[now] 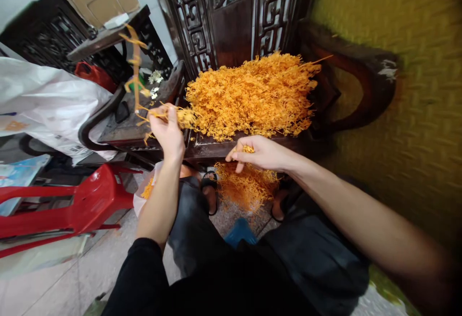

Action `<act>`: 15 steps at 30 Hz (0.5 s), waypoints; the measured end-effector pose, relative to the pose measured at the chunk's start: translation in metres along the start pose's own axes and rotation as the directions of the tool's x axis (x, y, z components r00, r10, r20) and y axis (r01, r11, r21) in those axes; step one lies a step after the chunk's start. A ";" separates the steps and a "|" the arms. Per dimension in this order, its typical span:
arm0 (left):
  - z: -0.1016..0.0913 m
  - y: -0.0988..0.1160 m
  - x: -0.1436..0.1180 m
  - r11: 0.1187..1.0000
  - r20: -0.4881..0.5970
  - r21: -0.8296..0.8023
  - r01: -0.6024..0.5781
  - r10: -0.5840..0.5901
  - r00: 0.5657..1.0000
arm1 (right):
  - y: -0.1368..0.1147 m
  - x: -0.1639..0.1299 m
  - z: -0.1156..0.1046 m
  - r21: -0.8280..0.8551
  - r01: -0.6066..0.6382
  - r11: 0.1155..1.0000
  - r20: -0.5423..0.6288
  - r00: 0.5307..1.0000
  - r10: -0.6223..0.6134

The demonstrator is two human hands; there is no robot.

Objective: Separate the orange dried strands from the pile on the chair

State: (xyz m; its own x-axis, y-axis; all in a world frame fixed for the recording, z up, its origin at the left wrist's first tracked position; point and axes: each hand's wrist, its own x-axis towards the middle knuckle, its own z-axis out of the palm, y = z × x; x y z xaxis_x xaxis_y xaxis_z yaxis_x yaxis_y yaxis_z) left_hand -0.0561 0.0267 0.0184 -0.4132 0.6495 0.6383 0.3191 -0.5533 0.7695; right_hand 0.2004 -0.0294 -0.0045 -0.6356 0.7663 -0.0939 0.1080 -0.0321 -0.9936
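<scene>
My left hand [168, 131] is closed on a thin, branching orange sprig [135, 63], which sticks up from the fingers and is smeared by motion. It is beside the left end of a big heap of orange dried-looking sprigs [249, 97] on a dark wooden seat [212, 150]. My right hand [265, 153] is in front of the heap, its fingers curled round small orange bits [248, 149]. Below it, a tangle of thin orange stems [247, 186] lies between my feet. By my left forearm, a pale bag [139, 203] has orange pieces inside.
A carved dark wooden backrest [233, 32] rises behind the heap, with a curved armrest [375, 85] at right. A red plastic chair [97, 195] and a white plastic bag [61, 94] are at left. Yellow woven material [407, 162] covers the right side. Something blue [241, 232] is below me.
</scene>
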 end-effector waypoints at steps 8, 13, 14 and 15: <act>0.025 0.043 -0.059 0.996 0.263 -0.076 -0.042 0.061 0.963 | -0.010 0.004 0.013 0.350 0.091 0.932 -0.055 0.996 -0.077; 0.030 0.031 -0.042 1.000 0.179 -0.001 -0.022 0.022 0.984 | -0.012 0.005 0.031 0.394 0.150 0.907 -0.215 0.974 -0.068; 0.030 0.026 -0.037 1.000 0.130 0.004 -0.021 0.020 0.991 | -0.011 0.005 0.033 0.405 0.146 0.903 -0.215 0.975 -0.061; 0.030 0.023 -0.035 1.000 0.087 0.000 -0.021 0.021 0.996 | -0.010 0.006 0.033 0.419 0.138 0.898 -0.199 0.978 -0.058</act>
State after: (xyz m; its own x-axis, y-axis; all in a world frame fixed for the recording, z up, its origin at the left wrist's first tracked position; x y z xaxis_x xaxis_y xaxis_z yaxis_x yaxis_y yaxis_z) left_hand -0.0084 0.0070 0.0150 -0.3308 0.6803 0.6541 0.3276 -0.5672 0.7556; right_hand 0.1701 -0.0458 0.0030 -0.4762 0.8791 -0.0217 -0.3111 -0.1915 -0.9309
